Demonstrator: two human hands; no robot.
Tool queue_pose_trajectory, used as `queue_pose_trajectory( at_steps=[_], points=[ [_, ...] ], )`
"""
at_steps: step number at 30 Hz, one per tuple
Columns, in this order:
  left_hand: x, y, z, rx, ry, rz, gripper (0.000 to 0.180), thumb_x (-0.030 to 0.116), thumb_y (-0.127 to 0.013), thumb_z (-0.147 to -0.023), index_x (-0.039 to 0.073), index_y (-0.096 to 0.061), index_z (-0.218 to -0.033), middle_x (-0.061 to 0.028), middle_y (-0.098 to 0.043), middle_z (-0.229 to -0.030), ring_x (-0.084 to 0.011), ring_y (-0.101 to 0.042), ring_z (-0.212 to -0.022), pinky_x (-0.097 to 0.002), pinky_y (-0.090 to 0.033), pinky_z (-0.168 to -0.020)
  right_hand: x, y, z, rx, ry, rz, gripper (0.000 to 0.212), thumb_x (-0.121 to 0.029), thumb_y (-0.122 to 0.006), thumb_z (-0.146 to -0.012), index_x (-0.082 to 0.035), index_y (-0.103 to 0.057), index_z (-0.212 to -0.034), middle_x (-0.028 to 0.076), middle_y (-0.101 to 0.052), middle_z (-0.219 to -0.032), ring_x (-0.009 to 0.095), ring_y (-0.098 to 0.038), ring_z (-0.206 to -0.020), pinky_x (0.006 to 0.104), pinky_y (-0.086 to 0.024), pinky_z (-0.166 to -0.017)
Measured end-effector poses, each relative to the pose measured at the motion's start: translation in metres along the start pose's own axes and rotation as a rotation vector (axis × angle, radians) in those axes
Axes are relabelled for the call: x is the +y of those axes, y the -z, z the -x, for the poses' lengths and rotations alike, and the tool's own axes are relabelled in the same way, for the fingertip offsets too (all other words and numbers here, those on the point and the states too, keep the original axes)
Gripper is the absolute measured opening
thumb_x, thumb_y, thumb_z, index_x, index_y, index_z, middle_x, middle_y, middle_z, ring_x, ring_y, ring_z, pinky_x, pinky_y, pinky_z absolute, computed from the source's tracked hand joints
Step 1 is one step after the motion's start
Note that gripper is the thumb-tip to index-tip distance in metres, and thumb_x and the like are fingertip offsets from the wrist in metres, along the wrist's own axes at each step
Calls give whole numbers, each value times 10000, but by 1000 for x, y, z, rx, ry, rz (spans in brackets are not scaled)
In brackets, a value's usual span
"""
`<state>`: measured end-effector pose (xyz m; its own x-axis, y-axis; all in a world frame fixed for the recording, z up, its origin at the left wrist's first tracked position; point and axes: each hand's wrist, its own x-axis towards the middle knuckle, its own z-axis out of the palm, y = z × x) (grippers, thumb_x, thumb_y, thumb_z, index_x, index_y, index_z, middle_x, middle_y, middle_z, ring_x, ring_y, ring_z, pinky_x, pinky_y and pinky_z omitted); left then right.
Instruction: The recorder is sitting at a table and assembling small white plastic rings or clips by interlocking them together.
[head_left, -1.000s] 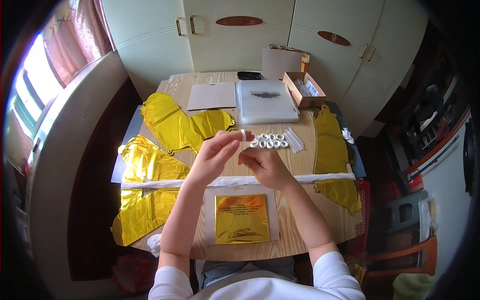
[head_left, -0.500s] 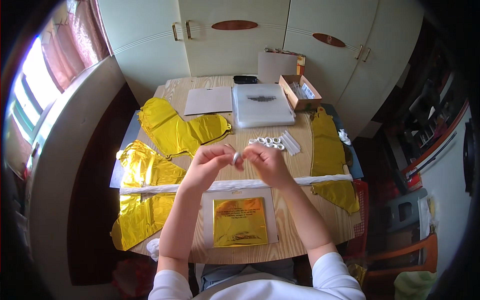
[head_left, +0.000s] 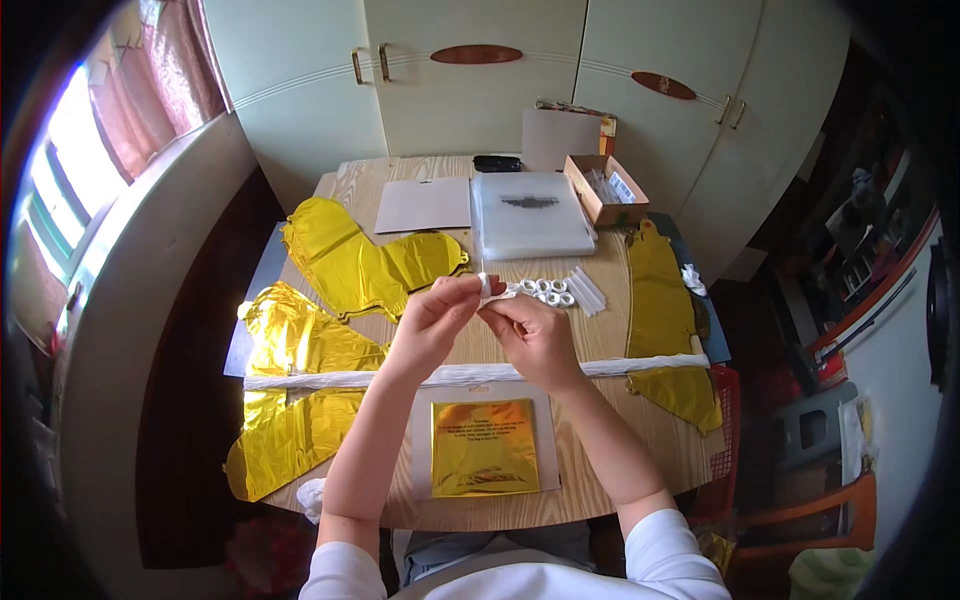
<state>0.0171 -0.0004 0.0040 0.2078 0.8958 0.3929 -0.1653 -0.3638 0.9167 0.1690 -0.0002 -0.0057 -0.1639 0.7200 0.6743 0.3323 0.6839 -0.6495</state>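
Note:
My left hand [head_left: 432, 325] is closed, its fingers pinching a small white roll [head_left: 486, 285], perhaps ribbon or tape. My right hand [head_left: 537, 338] is closed beside it, thumb and forefinger pinched on a white strip that seems to come from the roll. Both hands are raised over the middle of the table. Just beyond them lie several similar white rolls [head_left: 556, 299] and a few clear plastic tubes [head_left: 587, 291]. Below my wrists a long white bundle of strands [head_left: 460, 375] stretches across the table. Nearer me a flat gold foil packet [head_left: 484, 448] rests on a pale card [head_left: 422, 460].
Flat gold foil balloons lie at the far left [head_left: 345, 250], near left [head_left: 290, 330] and right [head_left: 660, 290] of the wooden table [head_left: 590, 480]. Toward the back are a pale card [head_left: 423, 204], a stack of clear plastic sleeves [head_left: 535, 225] and an open cardboard box [head_left: 608, 205].
The left hand has turned and moved slightly farther away with the white roll. My right hand has come lower and closer to me, and a white strip now shows between the hands.

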Motion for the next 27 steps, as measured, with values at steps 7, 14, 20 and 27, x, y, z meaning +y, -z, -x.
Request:
queue_pose_trajectory(
  at_steps=[7, 14, 20, 27],
  points=[
    [-3, 4, 2, -28, -34, -467, 150, 58, -599, -807, 10, -645, -942, -61, -568, -707, -136, -476, -681, -263, -404, -641, 6, 10, -4, 97, 134, 150, 131, -69, -742, -678, -82, -623, -732, 13, -543, -631, 145, -514, -540, 267, -414, -495],
    [0, 7, 4, -97, 93, -414, 154, 111, -647, -789, 18, -656, -911, -36, -567, -686, -78, -438, -598, -234, -367, -544, 6, 14, -14, 78, 140, -58, 161, -121, -736, -696, -74, -626, -803, 23, -574, -710, 171, -571, -692, 278, -457, -596],
    [4, 5, 2, -175, 134, -252, 161, 100, -613, -832, -14, -644, -942, -48, -641, -779, -65, -561, -717, -215, -443, -650, 26, 17, -5, -213, -158, -456, 90, -86, -666, -786, -42, -635, -858, 31, -615, -789, 120, -602, -748, 245, -480, -647],
    [11, 5, 3, -238, 276, -160, 197, 129, -582, -870, -44, -622, -954, -69, -657, -809, -90, -606, -797, -223, -470, -731, 18, 19, -7, -154, -45, -270, 69, -76, -656, -792, -26, -610, -802, 36, -597, -745, 121, -576, -667, 249, -464, -597]
  ],
)
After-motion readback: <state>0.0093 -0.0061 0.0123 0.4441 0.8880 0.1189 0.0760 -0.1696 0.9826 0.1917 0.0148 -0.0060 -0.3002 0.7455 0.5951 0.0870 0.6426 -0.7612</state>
